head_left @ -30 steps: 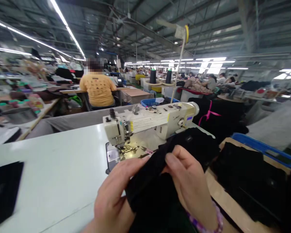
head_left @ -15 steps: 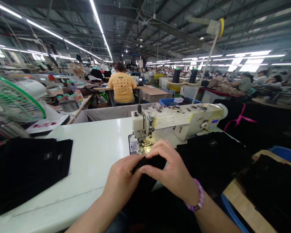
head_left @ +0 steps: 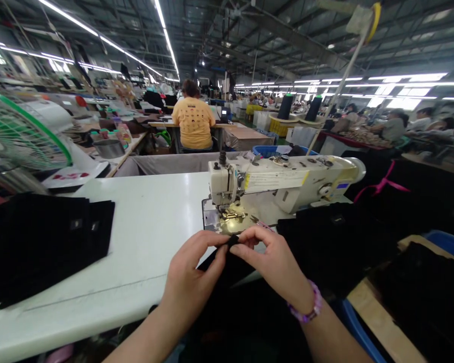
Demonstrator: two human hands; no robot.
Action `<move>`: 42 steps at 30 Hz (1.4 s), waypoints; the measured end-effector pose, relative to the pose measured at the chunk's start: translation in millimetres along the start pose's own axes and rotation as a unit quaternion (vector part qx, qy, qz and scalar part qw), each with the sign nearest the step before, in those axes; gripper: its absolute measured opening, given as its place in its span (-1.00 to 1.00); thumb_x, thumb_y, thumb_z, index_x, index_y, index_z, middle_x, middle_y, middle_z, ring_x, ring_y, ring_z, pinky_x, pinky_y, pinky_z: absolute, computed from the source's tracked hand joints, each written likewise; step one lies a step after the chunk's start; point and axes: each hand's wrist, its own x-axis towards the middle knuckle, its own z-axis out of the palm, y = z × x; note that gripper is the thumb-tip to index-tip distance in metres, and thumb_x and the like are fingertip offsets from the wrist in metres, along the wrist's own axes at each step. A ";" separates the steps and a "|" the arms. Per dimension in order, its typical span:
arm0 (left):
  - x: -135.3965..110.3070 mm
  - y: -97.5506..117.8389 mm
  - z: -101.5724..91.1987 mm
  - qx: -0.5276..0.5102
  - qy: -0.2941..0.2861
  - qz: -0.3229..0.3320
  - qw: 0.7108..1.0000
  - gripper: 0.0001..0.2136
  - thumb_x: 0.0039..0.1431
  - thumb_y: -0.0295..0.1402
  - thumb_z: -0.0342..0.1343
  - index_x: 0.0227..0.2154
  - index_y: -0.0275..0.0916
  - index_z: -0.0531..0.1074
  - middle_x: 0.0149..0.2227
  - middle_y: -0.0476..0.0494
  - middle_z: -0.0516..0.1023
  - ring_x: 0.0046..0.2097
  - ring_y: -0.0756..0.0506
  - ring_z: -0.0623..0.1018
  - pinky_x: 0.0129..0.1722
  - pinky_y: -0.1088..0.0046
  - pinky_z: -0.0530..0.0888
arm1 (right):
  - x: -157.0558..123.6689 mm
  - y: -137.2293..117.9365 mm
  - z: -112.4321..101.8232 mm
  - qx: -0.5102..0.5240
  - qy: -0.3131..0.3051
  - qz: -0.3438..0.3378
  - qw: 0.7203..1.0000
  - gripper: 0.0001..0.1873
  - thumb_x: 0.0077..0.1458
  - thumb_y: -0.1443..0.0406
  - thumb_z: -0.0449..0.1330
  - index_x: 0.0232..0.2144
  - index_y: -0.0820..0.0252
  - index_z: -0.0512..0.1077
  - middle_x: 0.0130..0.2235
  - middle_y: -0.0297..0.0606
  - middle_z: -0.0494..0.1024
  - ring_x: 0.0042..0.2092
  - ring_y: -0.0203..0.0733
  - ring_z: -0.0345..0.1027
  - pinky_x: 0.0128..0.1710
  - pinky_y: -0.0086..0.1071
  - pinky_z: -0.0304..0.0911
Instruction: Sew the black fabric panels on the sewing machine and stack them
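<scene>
Two hands, left hand (head_left: pixel 191 269) and right hand (head_left: pixel 274 257), near each other, both pinching black cloth (head_left: pixel 232 241) before the sewing machine (head_left: pixel 283 176). I log: pale tabletop (head_left: pixel 151 222), black fabric stack (head_left: pixel 49 237), green-rimmed fan (head_left: pixel 59 142), seated person in yellow (head_left: pixel 193 123), ceiling lights (head_left: pixel 166 38).

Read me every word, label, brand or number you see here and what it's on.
Nothing is readable.
White strip on the sewing machine: fine print, too small.
Blue display on the machine: too small.
Two tags on the left black pieces: blurred.
Tag on the right black fabric: blurred.
Yellow shirt: small print on back, unreadable.
Black cloth between left hand and right hand: no lettering visible.
</scene>
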 end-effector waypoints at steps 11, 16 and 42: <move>1.9 6.7 -6.3 -0.074 -0.044 -0.103 0.991 -0.87 0.19 -0.32 0.21 -0.28 -0.14 0.65 -0.27 -0.09 0.68 -0.24 -0.09 0.65 -0.16 0.40 0.60 | -3.8 2.9 2.0 -0.020 -0.004 -0.079 0.997 -0.95 0.16 0.37 0.25 -0.35 0.16 0.52 -0.42 -0.39 0.41 -0.35 -0.29 0.29 -0.31 -0.44 0.23; 4.0 8.7 -4.9 -0.020 -0.022 -0.036 0.999 -0.88 0.20 -0.33 0.20 -0.32 -0.14 0.65 -0.32 -0.10 0.66 -0.28 -0.08 0.63 -0.25 0.41 0.60 | -4.3 1.8 5.1 -0.041 -0.003 -0.100 0.994 -0.91 0.16 0.41 0.23 -0.37 0.17 0.52 -0.43 -0.37 0.39 -0.33 -0.26 0.30 -0.29 -0.40 0.22; -1.8 -13.5 -35.7 -0.152 0.125 -0.286 0.938 -0.65 0.00 -0.04 0.36 -0.29 -0.18 0.50 -0.43 0.07 0.58 -0.38 0.04 0.55 -0.33 0.65 0.50 | -4.9 20.7 -25.2 0.007 -0.001 -0.089 0.996 -0.87 0.25 0.24 0.24 -0.24 0.08 0.59 -0.24 -0.32 0.65 -0.20 -0.20 0.53 -0.16 -0.36 0.44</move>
